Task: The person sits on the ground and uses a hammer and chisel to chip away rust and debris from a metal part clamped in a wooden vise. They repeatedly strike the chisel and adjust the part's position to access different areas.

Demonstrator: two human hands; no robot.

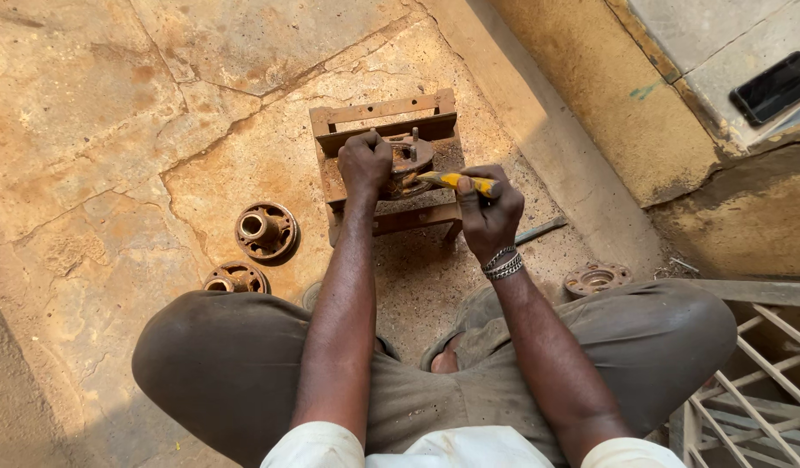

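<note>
A rusty wheel hub (410, 161) with upright studs sits on a rusty metal frame stand (384, 117) on the cracked stone floor. My left hand (364, 163) grips the hub's left side. My right hand (487, 212) is closed on the yellow handle of a tool (456, 181), whose dark tip points left onto the hub. Metal bangles circle my right wrist. I am squatting, with both knees spread below the stand.
Two more rusty hubs (265, 230) (235, 278) lie on the floor at left, and a flange ring (597, 279) lies at right. A thin metal rod (540, 230) rests beside the stand. A dark phone (773, 87) lies on the raised ledge; a metal grille (755, 381) stands lower right.
</note>
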